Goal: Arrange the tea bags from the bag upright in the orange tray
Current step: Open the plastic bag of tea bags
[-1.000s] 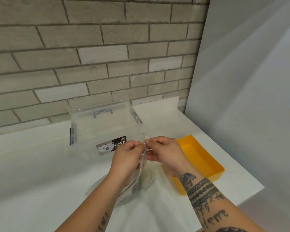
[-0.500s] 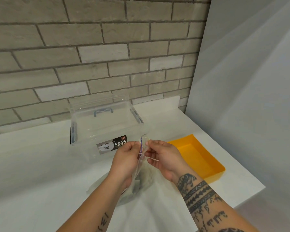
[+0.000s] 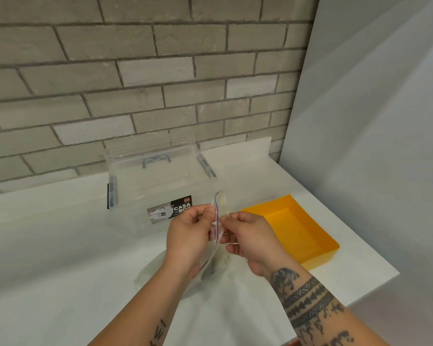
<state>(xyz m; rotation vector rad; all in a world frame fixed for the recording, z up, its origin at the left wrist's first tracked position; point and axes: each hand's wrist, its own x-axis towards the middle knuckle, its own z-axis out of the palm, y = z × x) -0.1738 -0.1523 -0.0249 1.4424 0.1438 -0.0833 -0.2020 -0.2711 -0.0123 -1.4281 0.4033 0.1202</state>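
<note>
I note: left hand (image 3: pixel 188 236), right hand (image 3: pixel 251 242) both pinch bag (image 3: pixel 218 204) top, frame centre. Orange tray (image 3: pixel 295 231) right of centre, corner near surface (image 3: pixel 355 275) edge. Broad surface room lower left.

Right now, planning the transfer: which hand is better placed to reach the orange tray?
Likely the right hand: it pinches the clear bag nearest the orange tray; the left hand is farther.

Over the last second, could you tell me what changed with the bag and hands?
The left hand and right hand drew slightly apart, parting the top of the bag so its purple seal line now shows. Both still pinch the bag; the orange tray and clear box stayed put.
</note>
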